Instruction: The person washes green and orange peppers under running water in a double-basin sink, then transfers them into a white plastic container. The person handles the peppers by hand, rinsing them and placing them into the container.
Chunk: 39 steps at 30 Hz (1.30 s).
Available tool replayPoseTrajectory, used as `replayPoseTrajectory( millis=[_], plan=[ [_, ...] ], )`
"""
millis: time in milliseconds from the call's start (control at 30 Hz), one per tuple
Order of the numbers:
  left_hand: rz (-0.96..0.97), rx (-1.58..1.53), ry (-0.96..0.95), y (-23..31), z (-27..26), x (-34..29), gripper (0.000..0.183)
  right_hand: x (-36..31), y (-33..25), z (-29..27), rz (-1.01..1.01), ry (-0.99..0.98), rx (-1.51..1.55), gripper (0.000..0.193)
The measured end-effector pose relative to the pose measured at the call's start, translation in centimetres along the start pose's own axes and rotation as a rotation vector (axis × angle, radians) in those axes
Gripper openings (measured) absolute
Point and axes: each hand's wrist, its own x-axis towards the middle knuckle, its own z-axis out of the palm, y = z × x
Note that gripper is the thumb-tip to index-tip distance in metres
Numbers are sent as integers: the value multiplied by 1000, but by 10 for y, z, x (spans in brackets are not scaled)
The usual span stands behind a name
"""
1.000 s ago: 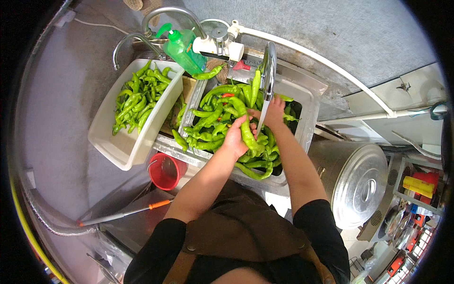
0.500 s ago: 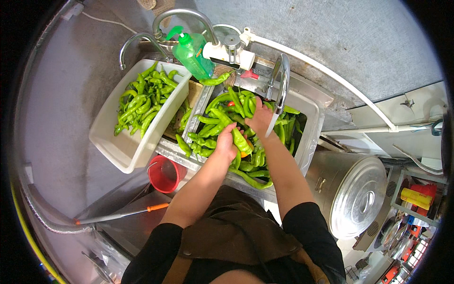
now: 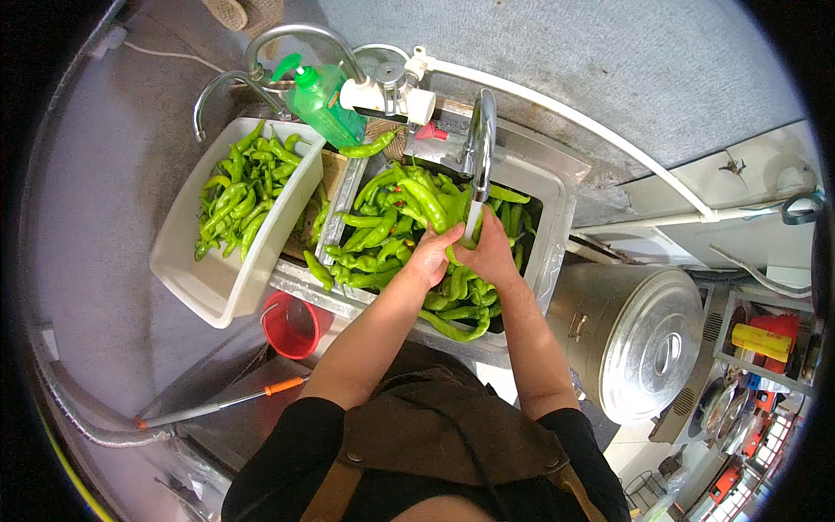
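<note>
Green peppers [image 3: 424, 202] are held between my two hands over the sink [image 3: 550, 235], under a curved chrome faucet [image 3: 484, 130]. A stream of water [image 3: 473, 219] runs down onto them. My left hand [image 3: 435, 254] is closed round the peppers from the left. From the right, my right hand [image 3: 490, 252] grips them too, its fingers partly hidden behind the water and peppers. More long green peppers [image 3: 370, 239] fill the basin below, with a few reddish spots among them. To the left, a white plastic tub [image 3: 277, 233] stands tilted and holds several green peppers [image 3: 239, 200].
Behind the tub stands a green pump bottle [image 3: 330, 106], beside a white tap fitting [image 3: 391, 97]. One pepper [image 3: 370, 146] lies on the sink's back ledge. A red bucket [image 3: 291, 325] sits below the tub. A large lidded steel pot [image 3: 652, 344] is at the right.
My right hand has come down from the far peppers to meet my left hand. The held peppers are now under the stream. The whole view has shifted slightly.
</note>
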Motion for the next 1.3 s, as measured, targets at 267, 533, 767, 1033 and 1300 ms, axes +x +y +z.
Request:
replayPoseTrajectory(
  millis=[267, 533, 767, 1033, 1300],
  plan=[
    [120, 110, -58, 5, 18, -30, 58, -27, 18, 20, -97, 103, 237, 87],
    [84, 180, -213, 2, 1, -44, 56, -47, 20, 6, 13, -101, 931, 72],
    [47, 134, -143, 6, -9, -38, 54, -29, 24, 10, -7, -54, 1033, 43],
    [4, -156, -175, 5, -14, -39, 51, -40, 27, 17, 7, -13, 1013, 33],
    [-129, -347, -355, 20, -8, -33, 45, -47, 23, -19, -116, -220, 725, 31]
  ],
)
